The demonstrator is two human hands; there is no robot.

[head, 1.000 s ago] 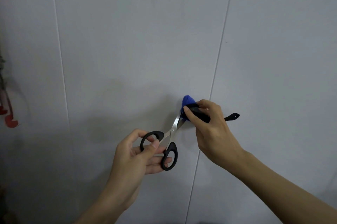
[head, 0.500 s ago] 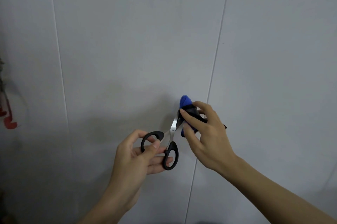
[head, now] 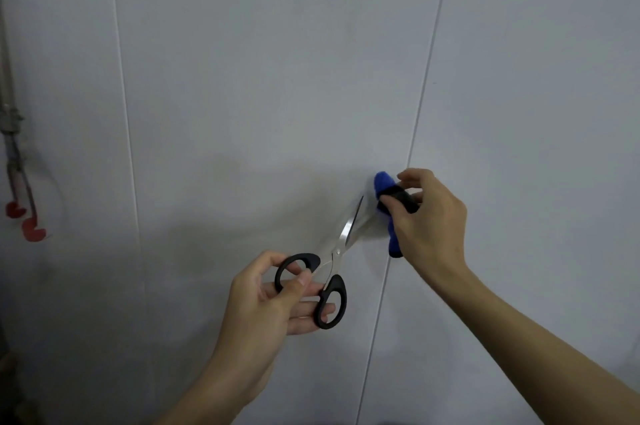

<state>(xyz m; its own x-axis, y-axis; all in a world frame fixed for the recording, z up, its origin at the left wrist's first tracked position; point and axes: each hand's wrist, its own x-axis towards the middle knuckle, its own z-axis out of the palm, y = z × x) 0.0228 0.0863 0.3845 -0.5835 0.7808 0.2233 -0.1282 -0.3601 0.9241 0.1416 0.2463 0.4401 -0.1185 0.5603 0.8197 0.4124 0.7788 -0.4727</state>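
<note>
against a pale grey panelled wall (head: 259, 61), a pair of black-handled scissors (head: 332, 263) is held by the left hand (head: 263, 300): the thumb is passed through the upper loop and a finger through the lower one, with the other fingers laid beneath. the blades (head: 349, 227) are pointed up and to the right and are seen slightly parted, though the further one is blurred. just beside their tips, a blue fuzzy piece (head: 382, 180) is gripped by the right hand (head: 429, 227), whose fingers are curled round a black band (head: 398, 198) wrapped about it; blue is shown above the band and again below the hand. whether the blades touch the blue fuzzy piece cannot be told. the two hands are set apart, the right one higher and close to a vertical seam (head: 419, 113) in the wall. at the far left edge, two red hooks (head: 33, 234) are seen beneath a grey pipe (head: 7, 78).
</note>
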